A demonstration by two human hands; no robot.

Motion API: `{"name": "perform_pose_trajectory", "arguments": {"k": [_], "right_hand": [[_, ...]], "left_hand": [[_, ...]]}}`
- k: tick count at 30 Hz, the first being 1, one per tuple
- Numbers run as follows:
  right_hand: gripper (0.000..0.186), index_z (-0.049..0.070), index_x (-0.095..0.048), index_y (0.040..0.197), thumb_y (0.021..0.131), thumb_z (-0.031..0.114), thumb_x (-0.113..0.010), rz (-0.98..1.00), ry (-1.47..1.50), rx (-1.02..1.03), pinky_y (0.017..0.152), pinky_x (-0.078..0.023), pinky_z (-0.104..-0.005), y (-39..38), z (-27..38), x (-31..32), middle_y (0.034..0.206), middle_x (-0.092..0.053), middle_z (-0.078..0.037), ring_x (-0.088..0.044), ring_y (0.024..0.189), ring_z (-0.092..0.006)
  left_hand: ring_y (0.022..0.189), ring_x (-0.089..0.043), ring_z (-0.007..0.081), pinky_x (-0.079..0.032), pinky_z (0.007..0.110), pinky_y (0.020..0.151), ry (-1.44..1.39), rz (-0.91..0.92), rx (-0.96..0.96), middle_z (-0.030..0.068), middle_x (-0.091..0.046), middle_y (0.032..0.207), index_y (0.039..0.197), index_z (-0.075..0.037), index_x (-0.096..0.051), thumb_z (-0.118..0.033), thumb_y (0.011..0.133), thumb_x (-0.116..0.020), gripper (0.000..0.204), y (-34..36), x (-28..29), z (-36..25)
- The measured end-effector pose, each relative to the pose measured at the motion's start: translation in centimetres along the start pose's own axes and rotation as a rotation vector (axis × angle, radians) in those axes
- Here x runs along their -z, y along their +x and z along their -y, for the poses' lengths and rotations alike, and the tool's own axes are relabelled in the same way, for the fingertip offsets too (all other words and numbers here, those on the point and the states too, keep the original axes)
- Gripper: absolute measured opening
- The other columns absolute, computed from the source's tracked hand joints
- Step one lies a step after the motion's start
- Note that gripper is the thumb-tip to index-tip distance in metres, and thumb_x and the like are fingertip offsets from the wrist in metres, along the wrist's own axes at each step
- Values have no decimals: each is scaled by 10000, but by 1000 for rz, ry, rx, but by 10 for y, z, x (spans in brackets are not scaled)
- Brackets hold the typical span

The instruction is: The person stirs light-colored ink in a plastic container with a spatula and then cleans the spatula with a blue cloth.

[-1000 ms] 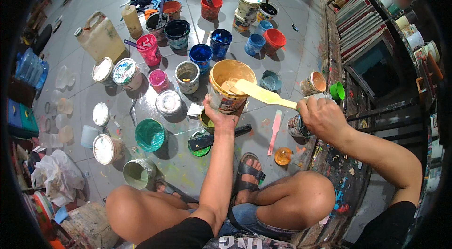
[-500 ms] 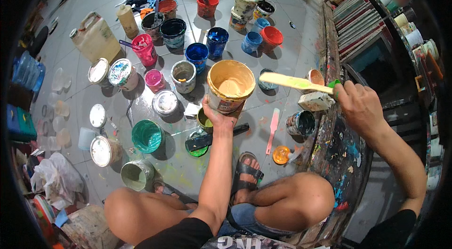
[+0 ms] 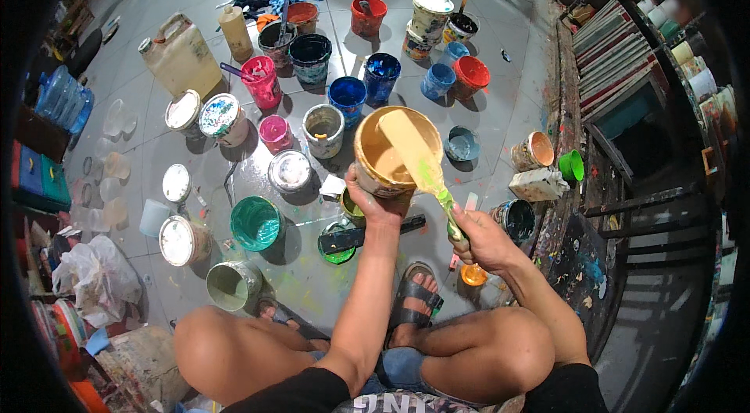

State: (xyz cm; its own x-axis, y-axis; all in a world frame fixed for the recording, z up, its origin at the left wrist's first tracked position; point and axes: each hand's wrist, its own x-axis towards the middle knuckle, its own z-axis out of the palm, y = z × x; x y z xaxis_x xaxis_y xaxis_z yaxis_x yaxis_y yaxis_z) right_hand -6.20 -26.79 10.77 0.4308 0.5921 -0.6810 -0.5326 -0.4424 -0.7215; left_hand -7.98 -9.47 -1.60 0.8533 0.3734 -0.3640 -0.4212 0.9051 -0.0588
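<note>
My left hand [image 3: 379,203] is wrapped round a tub [image 3: 369,176] of peach-coloured paint and holds it up off the floor, its mouth tilted toward me. In my right hand [image 3: 486,241] is a spatula [image 3: 416,153] with green smears near its handle. Its broad blade reaches across the tub's mouth, coated in peach paint at the far end. Whether the blade touches the paint inside is unclear. Below the tub a black bar [image 3: 344,240] lies across a green-smeared lid [image 3: 338,257]. A pink spatula [image 3: 471,202] is partly hidden behind my right hand.
Open paint tubs stand around, among them a teal one [image 3: 256,223], a blue one [image 3: 347,97] and a red one [image 3: 469,77]. A jerrycan [image 3: 183,57] stands at the far left. Along the right runs a paint-stained wooden ledge [image 3: 564,237] with a green cup [image 3: 572,165].
My right hand has come left and nearer, bringing the spatula from the right side to over the tub's mouth. My left hand still holds the tub. The whole view has shifted slightly.
</note>
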Motion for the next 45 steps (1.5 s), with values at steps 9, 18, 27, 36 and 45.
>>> {"name": "perform_pose_trajectory", "arguments": {"k": [9, 18, 27, 36, 45], "right_hand": [[515, 17, -581, 796, 973, 470, -411, -107, -444, -228, 480, -331, -280, -46, 2, 33, 603, -478, -4, -390, 558, -91], [557, -6, -628, 868, 969, 487, -389, -183, -730, -412, 476, -423, -298, -100, 61, 44, 561, -476, -41, -486, 500, -127], [485, 46, -547, 764, 983, 457, -411, -224, -258, -47, 415, -294, -239, -63, 32, 34, 553, -418, 31, -348, 446, -69], [477, 55, -537, 774, 988, 454, -389, -131, -332, -33, 450, -332, -278, -4, -22, 22, 538, -420, 19, -382, 458, -96], [559, -4, -607, 794, 994, 453, -354, -210, -666, -150, 508, -363, -297, -67, 3, 47, 567, -470, -15, -417, 529, -112]], "left_hand": [[1182, -511, 316, -435, 527, 968, 60, 76, -79, 92, -497, 1309, 1293, -127, -480, -535, 819, -398, 631, 8, 7, -18], [1171, -521, 321, -439, 538, 963, -5, 122, -15, 98, -514, 1295, 1278, -123, -500, -506, 815, -409, 608, 16, 22, -9], [1168, -522, 313, -434, 510, 980, 24, 51, 1, 96, -511, 1299, 1286, -118, -493, -525, 796, -421, 641, 1, 2, 2], [1149, -537, 303, -442, 498, 972, -13, 69, -56, 73, -533, 1274, 1259, -125, -518, -500, 811, -404, 596, 6, 11, -5], [1159, -529, 300, -443, 514, 958, 53, 7, -97, 70, -516, 1291, 1279, -151, -506, -536, 805, -409, 618, 12, 26, -21]]}}
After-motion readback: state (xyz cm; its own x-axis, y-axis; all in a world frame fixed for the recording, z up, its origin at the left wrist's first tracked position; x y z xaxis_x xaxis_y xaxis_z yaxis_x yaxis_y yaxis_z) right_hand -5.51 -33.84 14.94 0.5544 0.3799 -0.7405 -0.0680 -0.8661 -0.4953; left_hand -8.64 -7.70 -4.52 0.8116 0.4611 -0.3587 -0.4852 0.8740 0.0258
